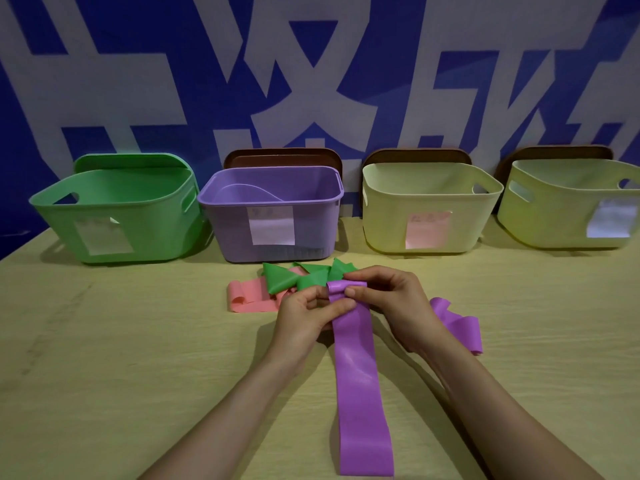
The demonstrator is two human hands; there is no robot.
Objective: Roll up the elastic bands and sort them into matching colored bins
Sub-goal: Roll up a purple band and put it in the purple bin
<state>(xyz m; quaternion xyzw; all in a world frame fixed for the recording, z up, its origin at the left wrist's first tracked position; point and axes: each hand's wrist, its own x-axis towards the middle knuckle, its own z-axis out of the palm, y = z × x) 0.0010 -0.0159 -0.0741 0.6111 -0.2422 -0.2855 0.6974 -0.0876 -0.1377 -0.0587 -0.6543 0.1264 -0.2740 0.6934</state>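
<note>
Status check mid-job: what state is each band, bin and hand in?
Purple band, far end rolled, rest flat on table.
Left hand, pinching the rolled end.
Right hand, pinching the rolled end.
Green band, unrolled, crumpled.
Pink band, unrolled, partly under green band.
Second purple strip, loose, rumpled.
Green bin, upright, open.
Purple bin, upright, open.
Pale yellow bin, upright, open.
Yellow-green bin, upright, open.

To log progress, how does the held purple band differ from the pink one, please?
The left hand and right hand pinch the purple band at its far end, its roll started; the pink band lies untouched. The purple band runs out straight; the pink band lies rumpled, partly under a green band. Both are wide, flat strips.
</note>
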